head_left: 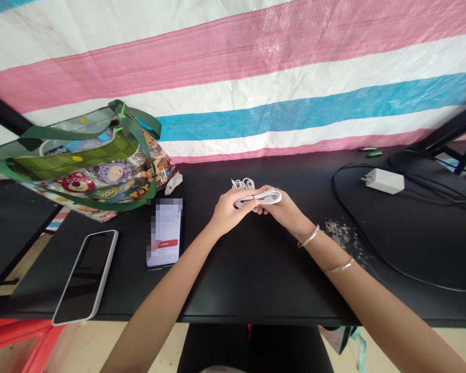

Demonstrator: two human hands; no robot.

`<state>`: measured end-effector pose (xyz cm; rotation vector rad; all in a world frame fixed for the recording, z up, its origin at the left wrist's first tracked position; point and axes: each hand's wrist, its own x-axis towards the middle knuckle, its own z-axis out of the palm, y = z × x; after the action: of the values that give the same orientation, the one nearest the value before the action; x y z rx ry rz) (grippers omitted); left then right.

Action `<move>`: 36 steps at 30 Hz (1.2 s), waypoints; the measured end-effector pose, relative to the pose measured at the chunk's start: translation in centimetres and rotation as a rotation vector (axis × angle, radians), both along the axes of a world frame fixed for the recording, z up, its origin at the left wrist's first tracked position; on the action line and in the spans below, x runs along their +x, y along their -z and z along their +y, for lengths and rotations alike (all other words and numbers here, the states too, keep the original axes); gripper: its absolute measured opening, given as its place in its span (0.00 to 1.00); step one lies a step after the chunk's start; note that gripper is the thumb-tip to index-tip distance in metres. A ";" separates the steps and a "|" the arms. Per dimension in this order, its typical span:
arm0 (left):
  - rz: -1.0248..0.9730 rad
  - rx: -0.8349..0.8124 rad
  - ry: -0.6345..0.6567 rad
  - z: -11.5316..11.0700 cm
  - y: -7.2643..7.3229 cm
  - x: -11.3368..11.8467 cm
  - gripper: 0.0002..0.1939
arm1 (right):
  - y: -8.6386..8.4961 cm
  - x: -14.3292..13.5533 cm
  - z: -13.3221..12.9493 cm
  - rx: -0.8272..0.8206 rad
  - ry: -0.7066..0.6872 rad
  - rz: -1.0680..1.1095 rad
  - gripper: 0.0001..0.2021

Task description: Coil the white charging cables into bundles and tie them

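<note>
Above the black table, my left hand [232, 208] and my right hand [281, 206] hold a coiled white cable [267, 197] between them. The coil is flattened into a narrow bundle, with a thin dark tie around its middle. My left thumb presses along its near side, and my right fingers close around its right end, partly hidden behind it. Just behind my hands lies another loose bundle of white cable [242, 183]; whether it joins the held coil I cannot tell.
Left on the table are a lit phone [169, 228], a dark-screened phone in a white case [86, 280] and a cartoon-print bag [112, 178]. At right, a white charger plug [384, 181], black cable [357, 217], scattered pale crumbs [341, 233] and small green items [374, 154]. Striped sheeting [256, 88] hangs behind.
</note>
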<state>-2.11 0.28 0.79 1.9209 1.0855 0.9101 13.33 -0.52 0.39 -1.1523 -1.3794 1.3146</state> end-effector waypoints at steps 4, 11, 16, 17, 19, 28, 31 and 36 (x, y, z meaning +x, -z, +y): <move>0.219 0.123 -0.025 -0.2 -0.7 -0.1 0.12 | 0.6 0.1 0.2 0.019 0.016 -0.044 0.13; 0.397 0.316 0.010 -0.1 -1.8 -0.7 0.12 | 0.5 0.0 -0.1 0.122 0.084 -0.164 0.07; 0.485 0.346 0.041 -0.7 -2.2 -1.5 0.10 | -1.0 -0.6 -1.1 0.150 0.123 -0.454 0.04; 0.490 0.359 0.036 -0.8 -2.1 -1.7 0.09 | -1.3 -0.7 -1.3 0.158 0.115 -0.487 0.04; 0.489 0.403 0.019 -1.1 -1.9 -1.8 0.08 | -1.6 -0.9 -1.5 0.181 0.099 -0.520 0.05; 0.426 0.873 -0.019 -0.9 -1.4 -2.4 0.08 | -2.6 -0.6 -1.5 0.208 0.014 -0.625 0.04; 0.474 0.999 -0.017 -0.7 -1.5 -2.3 0.10 | -3.1 -0.4 -1.6 0.198 0.003 -0.737 0.06; 0.543 1.108 -0.017 -0.7 -1.4 -1.9 0.12 | -3.2 -0.2 -1.7 0.218 0.013 -0.860 0.06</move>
<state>-4.00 -0.41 2.16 3.2109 0.9417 1.1604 13.17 -2.20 3.61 -1.6502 -2.0429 0.6193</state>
